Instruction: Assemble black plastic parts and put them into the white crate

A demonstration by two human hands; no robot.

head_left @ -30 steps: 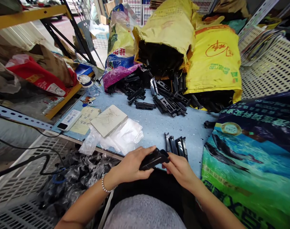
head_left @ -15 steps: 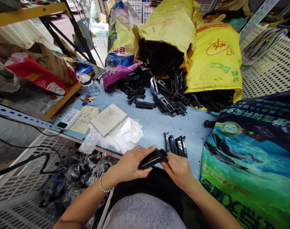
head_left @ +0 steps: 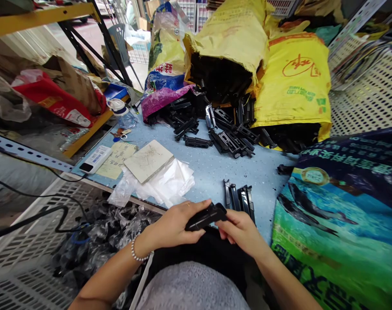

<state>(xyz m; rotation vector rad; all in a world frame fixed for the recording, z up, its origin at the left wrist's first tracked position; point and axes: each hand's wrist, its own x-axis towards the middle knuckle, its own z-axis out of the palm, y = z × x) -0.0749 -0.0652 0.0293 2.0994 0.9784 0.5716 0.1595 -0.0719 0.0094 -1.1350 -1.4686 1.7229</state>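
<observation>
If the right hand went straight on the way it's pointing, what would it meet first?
The black part held in the left hand. The right hand points at that part's nearer end and looks to be touching or nearly touching it; depth there is hard to judge.

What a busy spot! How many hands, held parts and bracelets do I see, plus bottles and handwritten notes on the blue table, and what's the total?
Hands: 2, the left hand and right hand
Held black part: 1
Bracelet: 1
Bottle: 1
Handwritten note: 1
Total: 6
</observation>
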